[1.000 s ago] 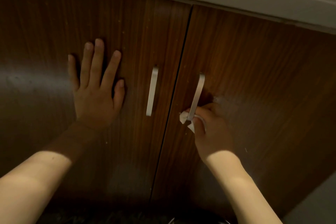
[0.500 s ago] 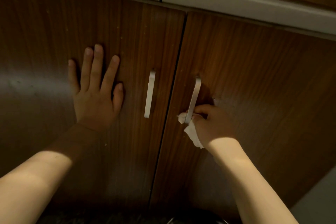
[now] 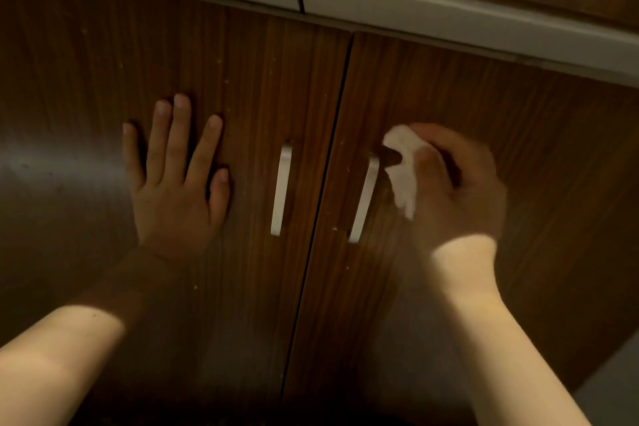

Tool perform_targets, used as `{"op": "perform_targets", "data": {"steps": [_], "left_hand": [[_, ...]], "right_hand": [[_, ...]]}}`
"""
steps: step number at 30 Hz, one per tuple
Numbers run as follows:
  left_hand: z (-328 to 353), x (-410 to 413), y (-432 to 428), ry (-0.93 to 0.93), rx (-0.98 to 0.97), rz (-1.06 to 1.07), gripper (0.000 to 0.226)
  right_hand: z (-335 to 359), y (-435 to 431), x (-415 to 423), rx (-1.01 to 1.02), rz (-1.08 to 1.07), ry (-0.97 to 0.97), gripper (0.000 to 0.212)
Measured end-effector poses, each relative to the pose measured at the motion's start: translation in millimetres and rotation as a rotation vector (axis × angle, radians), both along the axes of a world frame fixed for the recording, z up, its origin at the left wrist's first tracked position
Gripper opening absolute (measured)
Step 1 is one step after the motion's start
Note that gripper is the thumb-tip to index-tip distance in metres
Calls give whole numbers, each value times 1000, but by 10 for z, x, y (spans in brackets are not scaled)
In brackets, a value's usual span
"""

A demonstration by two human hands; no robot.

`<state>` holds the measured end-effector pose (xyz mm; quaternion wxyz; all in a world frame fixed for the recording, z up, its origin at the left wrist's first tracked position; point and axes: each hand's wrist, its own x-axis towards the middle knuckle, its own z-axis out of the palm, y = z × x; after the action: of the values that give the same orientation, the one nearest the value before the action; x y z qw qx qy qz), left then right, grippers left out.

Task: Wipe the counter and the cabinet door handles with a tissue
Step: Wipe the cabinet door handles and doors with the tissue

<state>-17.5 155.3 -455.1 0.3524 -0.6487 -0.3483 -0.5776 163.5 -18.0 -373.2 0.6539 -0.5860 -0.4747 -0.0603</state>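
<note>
Two dark wood cabinet doors fill most of the view, split by a thin vertical gap, each with a pale metal bar handle right next to that gap. Left hand (image 3: 174, 180) is pressed flat on the left door (image 3: 86, 79), fingers spread out and open, not holding anything, sitting a bit left of the left handle (image 3: 281, 188). Right hand (image 3: 453, 187) is curled closed around a crumpled white tissue (image 3: 403, 166), and the tissue sticks out past the fingers toward the top end of the right handle (image 3: 364, 199). It's a bit blurry there, so I can't tell if the tissue is actually touching the bar or just right beside it. The hand itself is over the right door (image 3: 518, 149), to the right of that handle. Both forearms come in from the bottom edge, brightly lit lower down while the hands are in shadow. Up top there's the light grey front edge of the counter (image 3: 397, 3) running across above both doors, with a seam in it. Little pale specks are scattered on the wood around the handles
</note>
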Motion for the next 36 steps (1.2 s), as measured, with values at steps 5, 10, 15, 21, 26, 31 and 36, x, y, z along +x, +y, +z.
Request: {"op": "perform_targets", "data": {"steps": [5,10,15,21,26,31,36], "left_hand": [[2,-10,11,8,-5,12,50],[-6,-9,30,16,-3,17,51],[-18,5,45,9,25,17,52],[-15,1,49,2,33,-4,51],[-24,12,32,0,21,-3,51],[-14,2,34,-6,9,-13,50],[-23,-1,33,2,5,6,50]], "right_hand": [[51,164,96,-214,-44,-678,34],[128,142,104,-143,-224,-679,26],[101,126,136,-67,-246,-637,24],[39,121,143,-175,-132,-713,31],[54,18,97,-42,-178,-559,24],[-322,180,51,-85,-100,-679,18],[-882,149,90,-111,-39,-682,24]]}}
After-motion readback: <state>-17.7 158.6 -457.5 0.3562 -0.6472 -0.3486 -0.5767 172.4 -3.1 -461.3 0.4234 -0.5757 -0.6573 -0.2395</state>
